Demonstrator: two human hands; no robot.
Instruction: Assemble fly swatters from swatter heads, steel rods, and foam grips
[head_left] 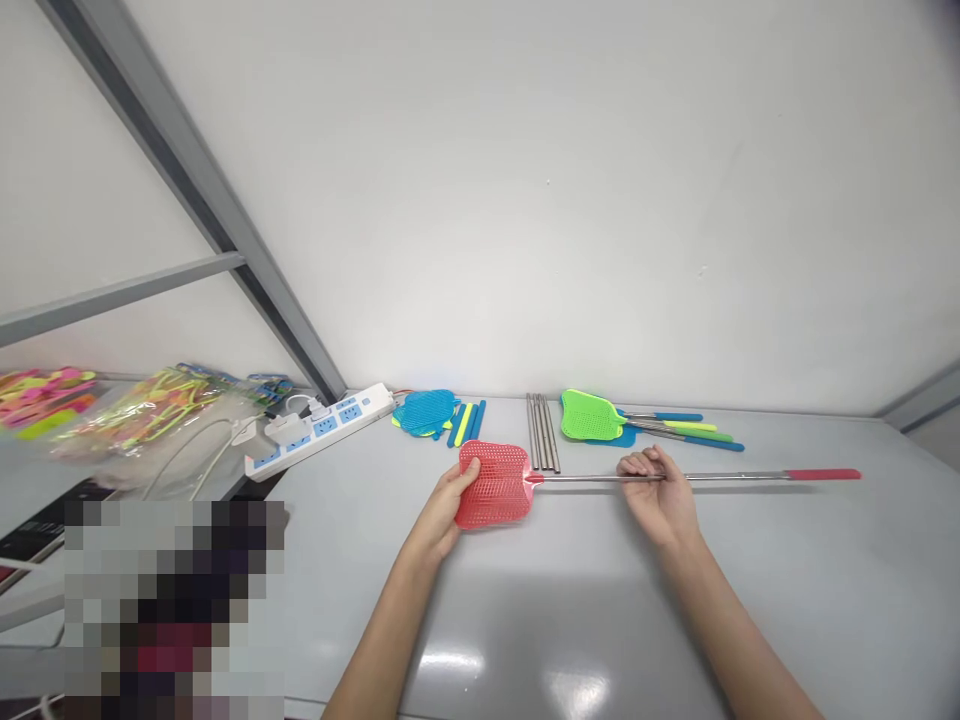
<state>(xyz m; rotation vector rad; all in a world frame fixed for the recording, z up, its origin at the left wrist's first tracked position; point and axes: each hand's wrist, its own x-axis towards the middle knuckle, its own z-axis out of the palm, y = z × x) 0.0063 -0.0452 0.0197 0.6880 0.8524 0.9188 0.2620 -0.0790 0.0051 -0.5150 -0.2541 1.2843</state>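
A red fly swatter [499, 487] with a long metal rod and a red grip is held level above the grey table. My left hand [444, 507] pinches the left edge of its perforated head, thumb on top. Around the middle of the rod, the fingers of my right hand [660, 492] are curled. Behind it lie several bare metal rods [543, 432] side by side. To their right is a pile of fly swatters with a green head [591, 415] on top. Loose blue swatter heads [426, 412] and several coloured grip sleeves [465, 424] lie to the left.
A white power strip [324, 430] with plugs and cables lies at the left. Beyond it are plastic bags with colourful pieces [150, 410]. A grey metal frame post [217, 220] rises there, and a white wall [555, 200] backs the table [825, 580].
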